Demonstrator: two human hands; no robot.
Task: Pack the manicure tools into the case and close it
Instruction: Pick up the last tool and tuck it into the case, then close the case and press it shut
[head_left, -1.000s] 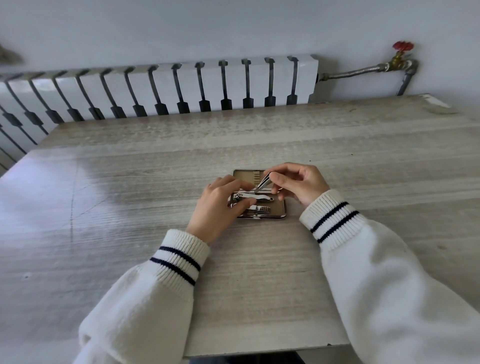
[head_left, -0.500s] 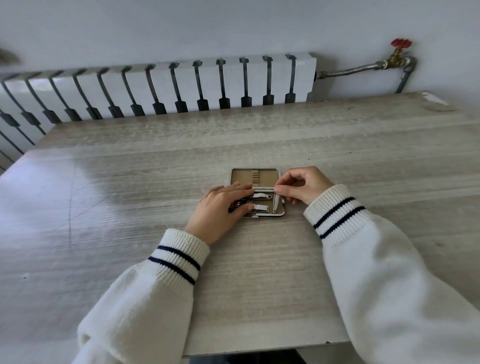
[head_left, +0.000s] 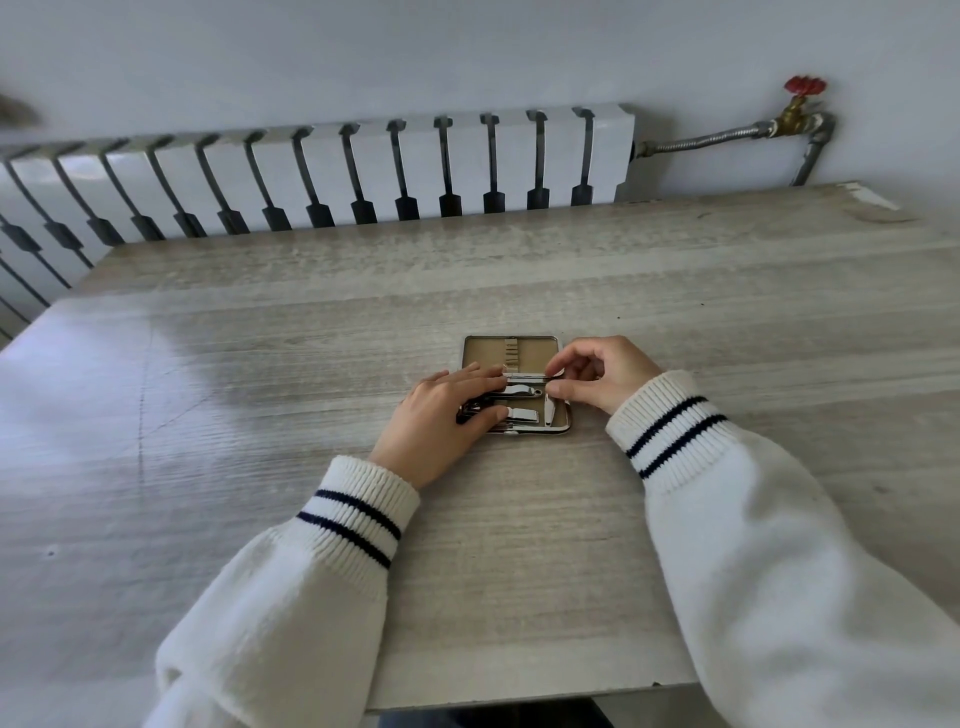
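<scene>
Open case (head_left: 511, 349) under left fingers (head_left: 485, 375); right fingers (head_left: 558, 388) at its edge

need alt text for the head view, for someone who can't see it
Two hands in white striped sleeves work over an open manicure case on a wooden table. The left hand lies flat on the metal tools in the near half; the right hand pinches at the case's right edge. A white radiator lines the wall behind.
</scene>
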